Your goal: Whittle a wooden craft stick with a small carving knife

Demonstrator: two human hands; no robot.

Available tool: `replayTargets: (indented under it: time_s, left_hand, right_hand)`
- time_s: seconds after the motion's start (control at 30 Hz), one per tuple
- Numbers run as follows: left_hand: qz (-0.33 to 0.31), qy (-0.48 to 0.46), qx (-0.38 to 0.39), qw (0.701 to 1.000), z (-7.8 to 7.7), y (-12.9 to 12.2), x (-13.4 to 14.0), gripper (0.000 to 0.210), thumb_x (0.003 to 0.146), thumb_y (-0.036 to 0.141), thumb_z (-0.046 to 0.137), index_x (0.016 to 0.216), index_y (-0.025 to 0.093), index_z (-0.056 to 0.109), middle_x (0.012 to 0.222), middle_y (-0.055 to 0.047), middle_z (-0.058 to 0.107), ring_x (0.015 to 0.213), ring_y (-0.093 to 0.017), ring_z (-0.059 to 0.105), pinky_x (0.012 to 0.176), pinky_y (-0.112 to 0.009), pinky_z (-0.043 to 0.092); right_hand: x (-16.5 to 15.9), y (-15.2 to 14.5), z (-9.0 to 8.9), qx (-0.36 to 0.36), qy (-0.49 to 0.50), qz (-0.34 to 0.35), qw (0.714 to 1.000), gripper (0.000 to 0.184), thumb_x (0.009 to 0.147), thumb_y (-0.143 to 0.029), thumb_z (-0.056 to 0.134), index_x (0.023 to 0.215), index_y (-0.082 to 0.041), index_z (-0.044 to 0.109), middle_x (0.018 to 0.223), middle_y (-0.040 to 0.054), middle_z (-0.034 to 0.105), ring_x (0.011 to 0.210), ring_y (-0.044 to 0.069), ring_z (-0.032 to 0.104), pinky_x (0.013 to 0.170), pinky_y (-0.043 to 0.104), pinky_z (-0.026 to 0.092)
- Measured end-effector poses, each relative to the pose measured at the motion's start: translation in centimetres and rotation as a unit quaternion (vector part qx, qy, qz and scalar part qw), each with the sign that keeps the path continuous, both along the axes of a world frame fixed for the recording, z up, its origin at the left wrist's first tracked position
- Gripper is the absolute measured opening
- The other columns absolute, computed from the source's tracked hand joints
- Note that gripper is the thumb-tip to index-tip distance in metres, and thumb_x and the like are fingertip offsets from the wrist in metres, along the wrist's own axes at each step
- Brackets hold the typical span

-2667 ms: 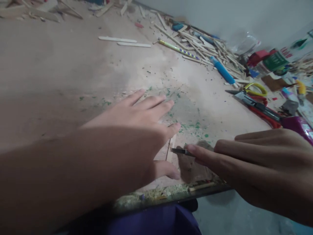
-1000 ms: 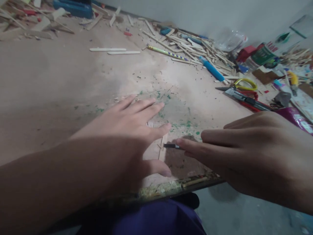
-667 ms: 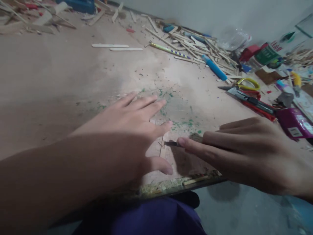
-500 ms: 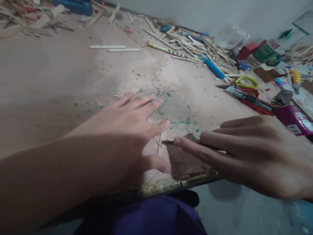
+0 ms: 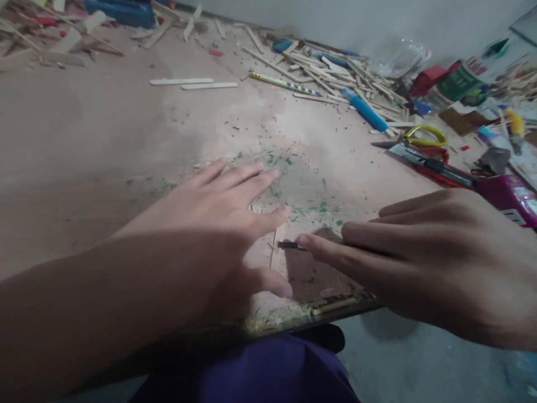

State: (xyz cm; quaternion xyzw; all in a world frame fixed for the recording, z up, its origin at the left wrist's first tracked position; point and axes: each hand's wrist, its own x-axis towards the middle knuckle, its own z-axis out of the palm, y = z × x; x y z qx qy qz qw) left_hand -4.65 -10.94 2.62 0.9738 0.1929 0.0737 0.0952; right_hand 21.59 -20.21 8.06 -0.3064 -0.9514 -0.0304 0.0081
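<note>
My left hand [image 5: 235,218] lies flat near the table's front edge, fingers spread. Between its thumb and index finger shows a thin strip of wood [image 5: 274,246], with small shavings on it; the hand covers part of the strip. In my right hand [image 5: 419,257] is a narrow-bladed craft knife [image 5: 287,244], its handle mostly hidden under the fingers. The index finger presses along the top of the knife. The dark blade tip is at the strip, beside the shavings.
Two craft sticks [image 5: 182,81] and a pencil [image 5: 285,85] lie farther back. A heap of wooden sticks [image 5: 327,70], a blue tube [image 5: 364,109], yellow-handled pliers [image 5: 425,136] and a box cutter [image 5: 432,162] are at the right. Green paint flecks mark the worn tabletop [image 5: 104,129].
The view has shifted very slightly. Both hands and the knife stay in nearly the same place, the right hand tilted a little differently.
</note>
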Motion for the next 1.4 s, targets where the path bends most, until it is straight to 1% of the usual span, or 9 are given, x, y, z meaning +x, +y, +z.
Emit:
replayTargets:
  time_s: [0.23,0.33,0.47,0.57,0.83,0.97,1.03,1.2,1.4]
  left_hand:
    - [0.019,0.022,-0.006,1.000,0.1,0.0,0.1,0.089,0.086,0.087,0.073,0.148,0.024,0.073,0.175,-0.025,0.043,0.164,-0.051,0.038,0.131,-0.075,0.033]
    - [0.014,0.008,0.002,1.000,-0.1,0.1,0.0,0.087,0.087,0.085,0.072,0.149,0.023,0.072,0.174,-0.025,0.044,0.164,-0.051,0.038,0.131,-0.076,0.032]
    - [0.006,0.014,0.004,1.000,-0.2,0.1,-0.2,0.088,0.089,0.086,0.069,0.151,0.023,0.071,0.175,-0.024,0.044,0.164,-0.050,0.039,0.131,-0.073,0.034]
    - [0.009,0.001,0.008,1.000,-0.4,0.1,-0.3,0.090,0.087,0.086,0.071,0.151,0.022,0.071,0.173,-0.025,0.045,0.163,-0.050,0.041,0.130,-0.074,0.036]
    - [0.005,-0.001,0.008,1.000,-0.3,0.0,0.1,0.091,0.087,0.087,0.071,0.149,0.020,0.073,0.171,-0.027,0.049,0.162,-0.052,0.043,0.131,-0.075,0.035]
    - [0.012,0.009,0.009,1.000,-0.3,0.0,0.0,0.091,0.085,0.089,0.071,0.148,0.024,0.073,0.172,-0.025,0.047,0.162,-0.051,0.043,0.131,-0.076,0.035]
    - [0.013,0.011,0.011,1.000,-0.3,0.0,-0.1,0.092,0.086,0.090,0.069,0.150,0.024,0.072,0.173,-0.025,0.047,0.162,-0.051,0.042,0.130,-0.077,0.035]
    - [0.010,0.005,0.014,1.000,-0.4,0.0,-0.2,0.090,0.087,0.087,0.071,0.150,0.022,0.072,0.171,-0.026,0.048,0.161,-0.051,0.044,0.129,-0.077,0.036]
    - [0.010,0.003,0.003,1.000,-0.2,-0.1,-0.2,0.090,0.085,0.085,0.075,0.149,0.021,0.072,0.170,-0.028,0.048,0.160,-0.054,0.044,0.127,-0.080,0.038]
  right_hand:
    - [-0.2,-0.9,-1.7,-0.081,0.088,-0.065,0.991,0.025,0.122,-0.022,0.042,0.139,-0.014,0.058,0.083,-0.0029,0.069,0.056,0.011,0.057,0.053,0.034,0.038]
    - [0.1,-1.4,-2.5,-0.026,0.062,-0.049,0.997,0.031,0.121,-0.020,0.040,0.147,-0.010,0.054,0.082,-0.0014,0.069,0.056,0.014,0.051,0.053,0.035,0.034]
    - [0.3,-1.5,-2.8,0.079,0.030,-0.011,0.996,0.036,0.115,-0.010,0.038,0.146,-0.005,0.057,0.087,0.0045,0.074,0.060,0.018,0.050,0.056,0.038,0.037]
    - [0.4,-1.3,-2.7,0.089,0.030,-0.001,0.996,0.036,0.115,-0.009,0.039,0.145,-0.003,0.058,0.085,0.0044,0.073,0.061,0.019,0.050,0.057,0.038,0.038]
    - [0.1,-0.5,-2.4,-0.034,0.100,-0.041,0.994,0.027,0.119,-0.022,0.052,0.141,-0.012,0.062,0.081,-0.0028,0.071,0.055,0.012,0.051,0.054,0.033,0.034]
    - [-0.4,-0.3,-2.7,-0.167,0.187,-0.102,0.963,0.023,0.119,-0.022,0.053,0.134,-0.017,0.071,0.083,-0.0016,0.073,0.060,0.009,0.063,0.057,0.026,0.044]
    - [-0.4,-0.2,-3.0,-0.191,0.228,-0.113,0.948,0.023,0.118,-0.020,0.055,0.131,-0.017,0.073,0.080,-0.0011,0.072,0.058,0.009,0.062,0.054,0.024,0.043]
    - [0.2,-0.1,-3.5,-0.094,0.206,-0.091,0.970,0.023,0.116,-0.018,0.058,0.134,-0.014,0.073,0.071,-0.0036,0.063,0.054,0.010,0.056,0.052,0.028,0.035]
    - [0.2,0.3,-2.8,-0.069,0.145,-0.069,0.985,0.027,0.120,-0.022,0.050,0.130,-0.016,0.073,0.071,-0.0042,0.063,0.055,0.010,0.057,0.053,0.029,0.038]
